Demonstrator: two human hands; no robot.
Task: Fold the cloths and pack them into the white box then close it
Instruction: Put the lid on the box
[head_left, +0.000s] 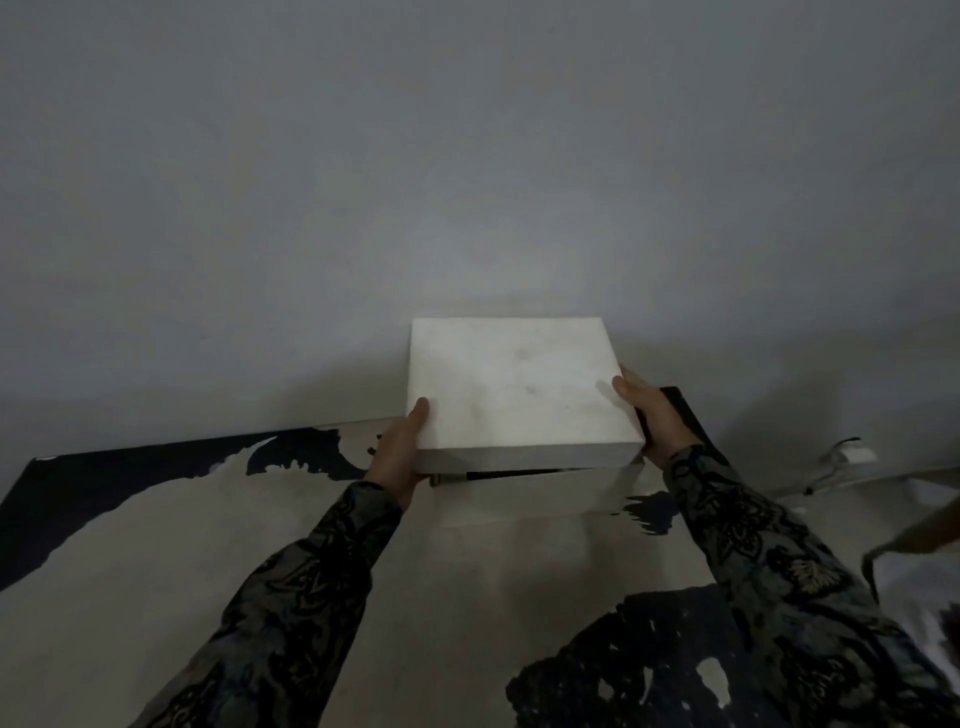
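The worn table (467, 571), its dark top flaked to a pale underlayer, fills the lower half of the head view and butts against a plain grey wall (467, 156). At about one o'clock from the table's middle, hard by the wall, stands the white box (524, 493). Its lid (514, 384) sits over it, held a little above the base, with a dark slit showing between lid and base along the near edge. No cloths can be seen; whether they lie inside cannot be told from here.

By the look of it the closing step is in hand and the task is near its end. The next move calls for lowering the lid squarely, so its skirt slides over all four walls of the base at once; a tilt could snag one corner on the rim.

Both patterned sleeves (291, 597) reach in from six o'clock. The left hand (400, 452) grips the lid at its nine o'clock side, thumb on top near the front corner, the other fingers hidden under or behind the edge. The right hand (654, 421) holds the three o'clock side likewise, thumb laid on the top face and fingers curled round the edge out of sight.

At three o'clock from the box, on the floor by the wall, lies a small white plug with its cable (841, 462).
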